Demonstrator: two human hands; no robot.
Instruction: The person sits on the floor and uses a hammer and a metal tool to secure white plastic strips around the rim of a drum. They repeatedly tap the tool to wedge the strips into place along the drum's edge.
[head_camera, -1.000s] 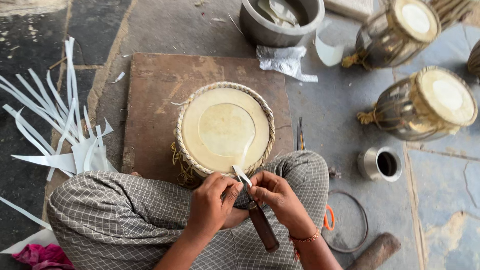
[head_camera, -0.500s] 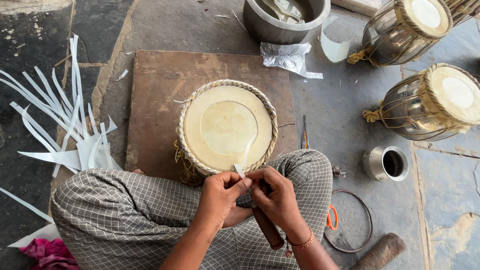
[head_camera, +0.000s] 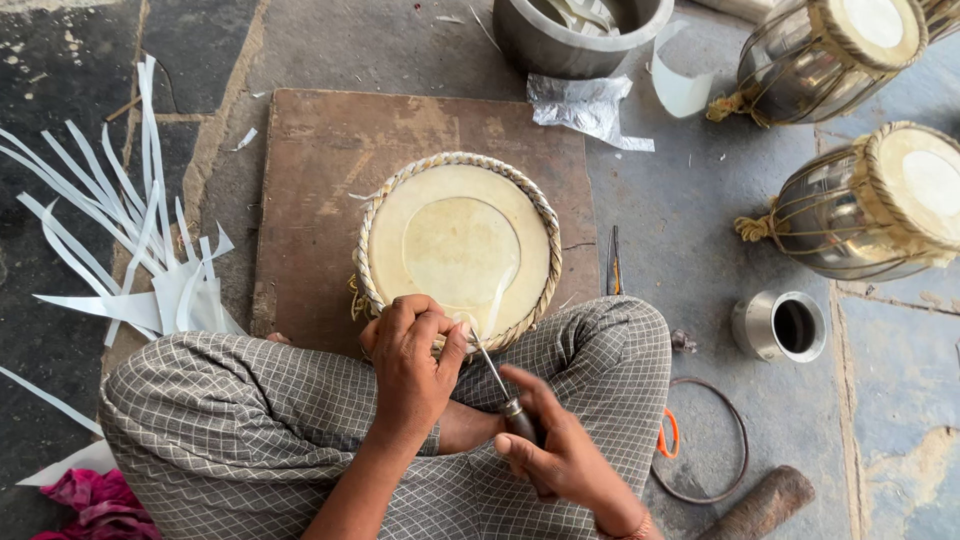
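The left hand (head_camera: 408, 355) is curled with its fingers bunched together, pinching a thin pale strip (head_camera: 497, 305) at the near rim of a round drum head (head_camera: 458, 250); the strip rises from the fingertips and arcs across the pale skin just beyond them. The right hand (head_camera: 560, 455), nearer the body and a little to the right of the left one, is clamped around the dark handle of a knife (head_camera: 500, 385), whose narrow blade slants up and away from it to meet the left thumb and the strip's lower end. The drum head, ringed by a braided rim, sits directly ahead of both hands, touching the left knuckles, and rests on a brown board (head_camera: 320, 180) on the stone floor. Both hands lie over the person's crossed legs in checked cloth (head_camera: 230, 420). Far out to the left of the left hand, a fan of white strips (head_camera: 120, 240) is spread on the floor. To the right of the right hand lie a wire ring (head_camera: 735, 450) and a small metal cup (head_camera: 780, 325), with two metal-bodied drums (head_camera: 870, 205) farther off beyond them. Well ahead of the hands, past the board, stands a grey metal bowl (head_camera: 570, 45) with crumpled clear plastic (head_camera: 585, 105) beside it.
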